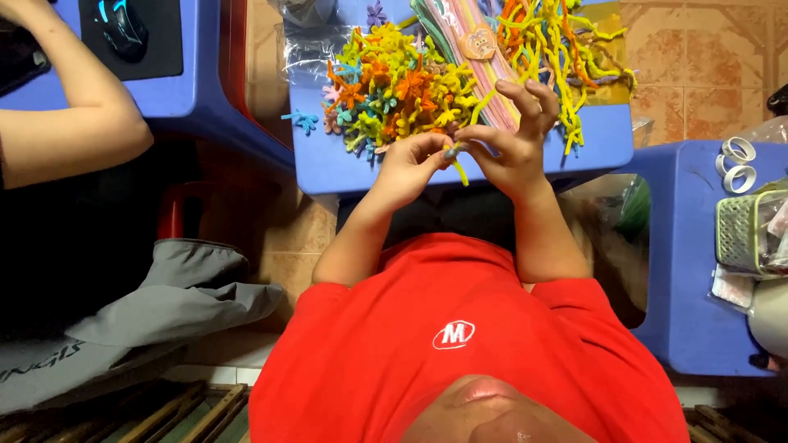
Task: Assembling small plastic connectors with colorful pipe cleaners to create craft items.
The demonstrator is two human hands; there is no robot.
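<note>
Noting edges first: both hands work just over the near edge of the blue table [328,168], above the narrow bare strip between that edge and the pile [394,86] of twisted coloured shapes. I see little free surface; the pile and a bundle [460,25] of straight stems fill the middle and far side, and loose yellow stems [566,49] run towards the right edge. Left of the table there is a gap of tiled floor, then a second table where another person's arm [74,123] rests near a mouse [123,29]. To the right, beyond a gap, a stool [681,246] carries tape rolls [739,164] and a green basket [739,234]. The left hand [406,168] is closed in a pinch on a short yellow pipe cleaner [458,168]. The right hand [513,152] pinches the same piece with thumb and forefinger, its other fingers spread and raised. The pipe cleaner sits between the two hands, fuzzy, bent, one end hanging down past the table's edge. I cannot make out its upper end.
</note>
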